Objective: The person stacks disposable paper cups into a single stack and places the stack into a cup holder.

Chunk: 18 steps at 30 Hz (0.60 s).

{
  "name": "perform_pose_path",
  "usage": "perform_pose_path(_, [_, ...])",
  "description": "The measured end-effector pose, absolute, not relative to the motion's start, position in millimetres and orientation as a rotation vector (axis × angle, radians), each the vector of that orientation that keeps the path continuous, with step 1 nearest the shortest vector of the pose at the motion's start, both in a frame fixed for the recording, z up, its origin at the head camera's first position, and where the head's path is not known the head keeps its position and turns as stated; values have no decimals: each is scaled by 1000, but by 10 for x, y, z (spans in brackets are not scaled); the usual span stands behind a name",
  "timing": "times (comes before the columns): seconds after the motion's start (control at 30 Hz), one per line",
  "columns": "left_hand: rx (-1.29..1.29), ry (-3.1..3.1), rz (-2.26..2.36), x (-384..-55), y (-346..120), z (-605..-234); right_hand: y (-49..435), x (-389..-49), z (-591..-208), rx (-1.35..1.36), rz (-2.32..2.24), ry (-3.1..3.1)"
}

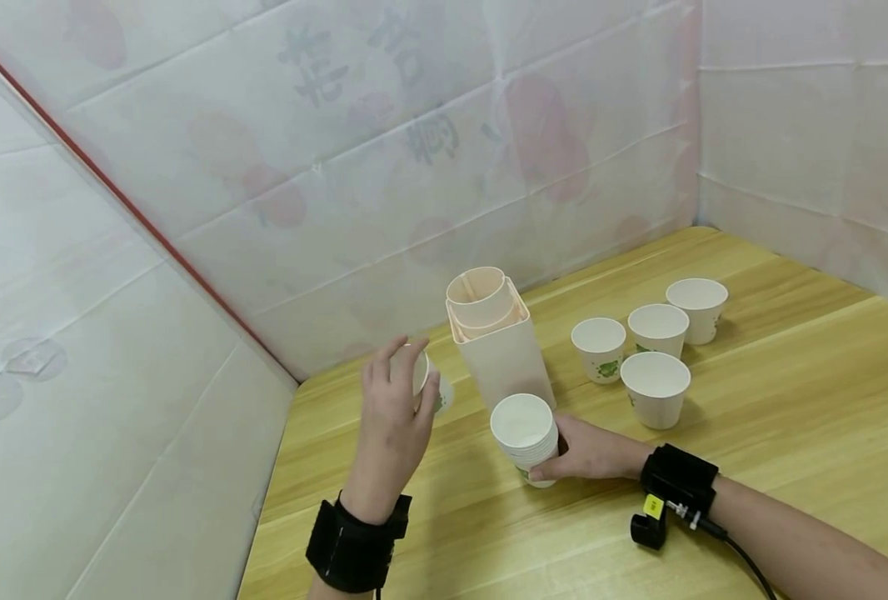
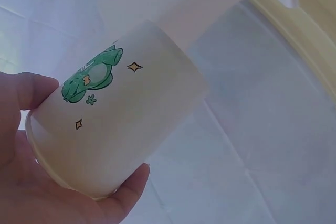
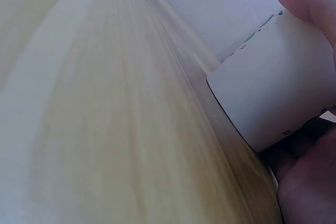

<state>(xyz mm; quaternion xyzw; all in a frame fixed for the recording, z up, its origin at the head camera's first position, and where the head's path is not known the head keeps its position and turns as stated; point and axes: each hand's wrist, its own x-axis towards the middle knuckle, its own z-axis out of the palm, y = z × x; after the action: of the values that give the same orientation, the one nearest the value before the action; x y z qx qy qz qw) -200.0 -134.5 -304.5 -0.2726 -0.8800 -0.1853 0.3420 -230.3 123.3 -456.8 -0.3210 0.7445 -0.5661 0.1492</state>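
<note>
My left hand [image 1: 397, 408] is raised left of the beige box, its fingers and thumb round the rim of a single white paper cup [image 2: 131, 114]. A green cartoon animal and small stars are printed on the cup's side. My right hand [image 1: 594, 450] grips a stack of nested white paper cups [image 1: 522, 425] from the right, thumb at the front, in front of the box. In the right wrist view, the lowest cup of the stack [image 3: 273, 82] has its base close to the wooden tabletop; whether it touches cannot be told.
Behind the stack stands a square beige box [image 1: 500, 358] with a round tube [image 1: 480, 304] inside its top. Several loose paper cups [image 1: 656, 392] stand upright on the wooden table [image 1: 804, 417] to the right. Sheeted walls [image 1: 384, 208] border the table at the back and left.
</note>
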Motion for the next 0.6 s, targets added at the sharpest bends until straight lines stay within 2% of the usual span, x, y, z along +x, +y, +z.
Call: perform_pose_path(0.6, [-1066, -2153, -523, -1804, -984, -3010, 1228, -2320, -4568, -932, -1620, 2131])
